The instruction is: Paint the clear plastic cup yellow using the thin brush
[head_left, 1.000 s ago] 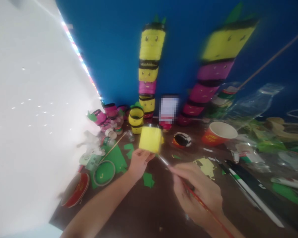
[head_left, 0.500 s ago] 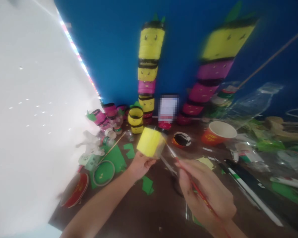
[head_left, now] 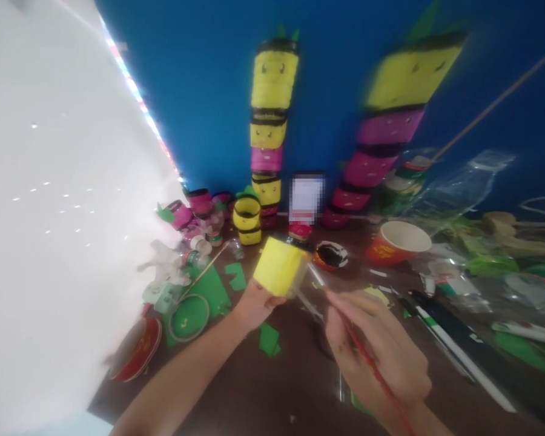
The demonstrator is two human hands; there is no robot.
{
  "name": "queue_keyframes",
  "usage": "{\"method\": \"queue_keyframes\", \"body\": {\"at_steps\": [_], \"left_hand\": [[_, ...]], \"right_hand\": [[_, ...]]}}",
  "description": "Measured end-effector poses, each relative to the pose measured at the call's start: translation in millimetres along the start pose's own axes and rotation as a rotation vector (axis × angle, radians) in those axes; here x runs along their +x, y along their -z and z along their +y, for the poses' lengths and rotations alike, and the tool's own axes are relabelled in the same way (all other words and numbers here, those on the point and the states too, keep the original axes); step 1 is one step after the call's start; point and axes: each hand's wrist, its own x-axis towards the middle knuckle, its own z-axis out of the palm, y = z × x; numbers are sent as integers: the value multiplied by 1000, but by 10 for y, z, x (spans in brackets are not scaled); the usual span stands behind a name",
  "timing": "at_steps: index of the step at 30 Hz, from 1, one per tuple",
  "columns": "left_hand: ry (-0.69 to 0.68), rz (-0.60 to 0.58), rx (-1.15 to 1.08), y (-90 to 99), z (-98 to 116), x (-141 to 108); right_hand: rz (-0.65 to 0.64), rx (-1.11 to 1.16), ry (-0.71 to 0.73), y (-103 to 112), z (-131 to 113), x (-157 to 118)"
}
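My left hand [head_left: 261,303] is closed around the lower end of a yellow-painted cup-like piece [head_left: 279,265], perhaps a cut bottle section, raised above the dark table. Its right side looks paler and see-through. Between the fingers of my right hand [head_left: 376,339] is a slim red paintbrush [head_left: 363,348]. The pale bristle end points up and left and lies close to the right side of the yellow piece; whether it touches is blurred. Just behind the piece sits a shallow red-rimmed dish of black paint [head_left: 330,255].
Painted yellow and pink pot towers [head_left: 275,79] stand against the blue wall. An orange paper cup [head_left: 399,242], a clear bottle [head_left: 463,181] and pens [head_left: 467,357] are to the right. Left lie green paper [head_left: 209,284], a clear ring [head_left: 189,318] and a red bowl [head_left: 138,351].
The yellow piece has shifted slightly right and down and turned a little in my left hand. The brush tip has dropped slightly; my right hand has barely moved.
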Motion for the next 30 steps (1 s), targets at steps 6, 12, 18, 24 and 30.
{"method": "queue_keyframes", "body": {"at_steps": [6, 12, 18, 24, 30], "left_hand": [[2, -11, 11, 9, -12, 4], [0, -16, 10, -36, 19, -15], [11, 6, 32, -32, 42, -25], [-7, 14, 14, -7, 30, -13], [-30, 24, 12, 7, 20, -3]], "right_hand": [[-18, -19, 2, 18, -15, -4], [-3, 25, 44, 8, -2, 32], [-53, 119, 85, 20, -4, -22], [19, 130, 70, -8, 10, -40], [-71, 228, 81, -15, -28, -33]]}}
